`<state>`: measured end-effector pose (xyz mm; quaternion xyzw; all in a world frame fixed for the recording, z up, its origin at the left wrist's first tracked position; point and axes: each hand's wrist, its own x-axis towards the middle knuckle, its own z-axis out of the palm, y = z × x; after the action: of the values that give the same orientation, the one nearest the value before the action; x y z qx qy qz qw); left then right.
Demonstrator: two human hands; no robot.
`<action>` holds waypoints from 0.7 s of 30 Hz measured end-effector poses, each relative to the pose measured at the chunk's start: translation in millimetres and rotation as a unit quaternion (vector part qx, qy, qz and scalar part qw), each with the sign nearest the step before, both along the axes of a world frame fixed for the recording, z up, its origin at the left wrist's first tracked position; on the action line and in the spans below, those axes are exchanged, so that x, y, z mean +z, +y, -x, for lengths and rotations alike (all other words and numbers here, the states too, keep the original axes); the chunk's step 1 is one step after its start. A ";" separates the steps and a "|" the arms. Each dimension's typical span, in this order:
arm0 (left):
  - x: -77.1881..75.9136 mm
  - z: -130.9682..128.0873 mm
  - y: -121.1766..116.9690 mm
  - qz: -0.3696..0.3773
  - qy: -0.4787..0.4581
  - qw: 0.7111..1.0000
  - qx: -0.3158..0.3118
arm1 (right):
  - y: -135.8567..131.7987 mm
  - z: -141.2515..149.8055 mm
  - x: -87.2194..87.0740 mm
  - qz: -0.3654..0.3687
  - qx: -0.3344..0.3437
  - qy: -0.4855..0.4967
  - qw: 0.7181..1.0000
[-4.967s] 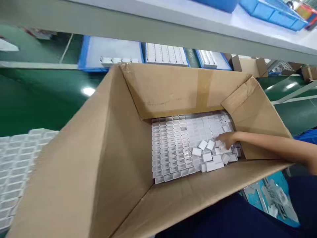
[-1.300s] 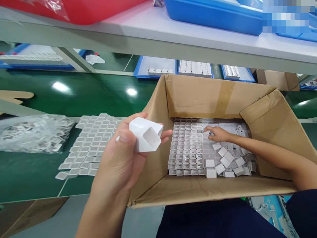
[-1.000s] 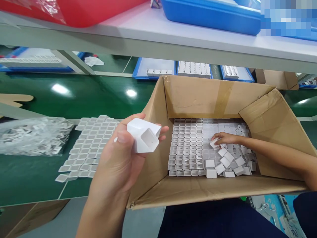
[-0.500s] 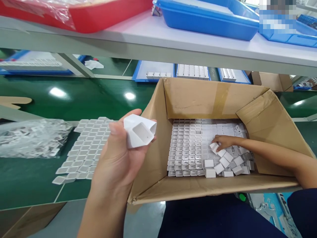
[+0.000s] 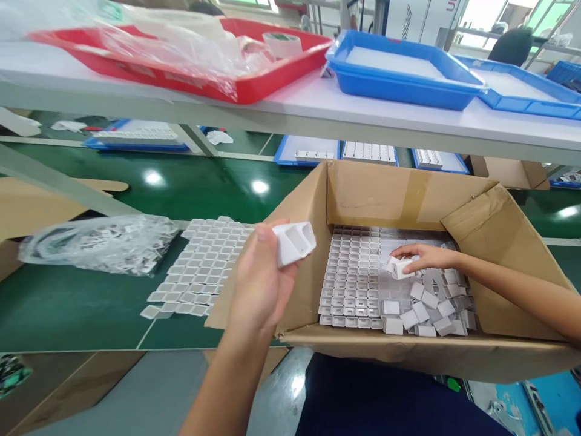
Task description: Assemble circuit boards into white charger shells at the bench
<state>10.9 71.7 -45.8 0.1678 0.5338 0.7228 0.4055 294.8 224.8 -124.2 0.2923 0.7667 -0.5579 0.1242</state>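
Observation:
My left hand (image 5: 261, 281) is raised in front of the cardboard box (image 5: 385, 194) and grips two or three white plastic housings (image 5: 295, 242) between thumb and fingers. My right hand (image 5: 420, 257) reaches down into the box and pinches one white housing (image 5: 399, 268). Loose white housings (image 5: 429, 312) lie in a heap at the box's near right, on top of a clear blister tray (image 5: 351, 278) with rows of small pockets.
A second clear blister tray (image 5: 200, 269) and a plastic bag of parts (image 5: 100, 245) lie on the green belt (image 5: 68, 303). The shelf (image 5: 318, 118) above carries a red tray (image 5: 204, 66) and blue trays (image 5: 399, 72). Further blue trays (image 5: 308, 151) sit behind the box.
My left hand has turned the housings so their open ends face right and up. My right hand has lifted one housing off the heap. The view has tilted upward.

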 end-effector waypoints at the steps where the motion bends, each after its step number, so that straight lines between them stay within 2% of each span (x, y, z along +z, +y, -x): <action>1: 1.5 -2.7 -4.4 0.014 0.007 1.000 -0.004 | 0.1 5.3 21.9 0.007 -0.005 0.024 1.000; 3: 3.4 -9.0 -12.3 0.032 0.028 0.999 -0.028 | -5.7 14.7 62.7 0.025 -0.021 0.075 0.997; 5: 4.3 -16.0 -18.1 0.031 0.063 0.996 -0.057 | -19.1 22.8 95.1 0.048 -0.049 0.125 0.990; 8: 6.3 -26.2 -22.9 0.014 0.125 0.988 -0.084 | -48.0 36.2 125.3 0.015 -0.070 0.185 0.980; 12: 9.8 -35.1 -30.5 -0.019 0.190 0.978 -0.090 | -88.9 60.3 144.7 -0.094 -0.047 0.243 0.964; 16: 0.7 -31.0 -50.9 -0.109 0.210 0.970 -0.065 | -124.7 91.0 157.7 -0.192 -0.034 0.215 0.957; 19: -13.8 -14.1 -72.8 -0.150 0.154 0.976 -0.045 | -145.9 124.2 163.7 -0.202 -0.033 0.157 0.966; 21: -24.1 4.5 -88.4 -0.139 0.056 0.988 -0.027 | -156.4 155.8 164.8 -0.176 -0.033 0.125 0.976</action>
<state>6.4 -16.7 -69.9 0.2770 0.4451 0.7684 0.3670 139.0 68.4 40.6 0.2628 0.8523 -0.4501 -0.0452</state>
